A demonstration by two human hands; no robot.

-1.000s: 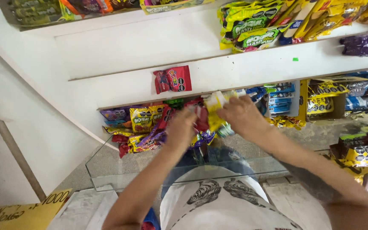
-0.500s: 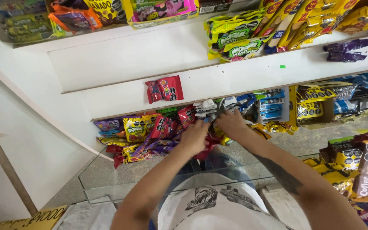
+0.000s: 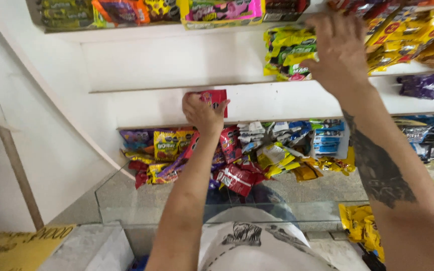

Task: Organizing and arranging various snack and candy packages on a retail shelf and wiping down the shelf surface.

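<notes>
- We see a red packet on the white middle shelf.
- Yellow-green bags sit on the shelf above.
- Mixed bright packets crowd the lowest shelf.
- A yellow sign lies bottom left.

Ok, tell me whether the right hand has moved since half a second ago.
Yes. The right hand has gone up from the heap of packets on the lowest shelf to the yellow-green packets two shelves higher, right of the red packet.
</notes>
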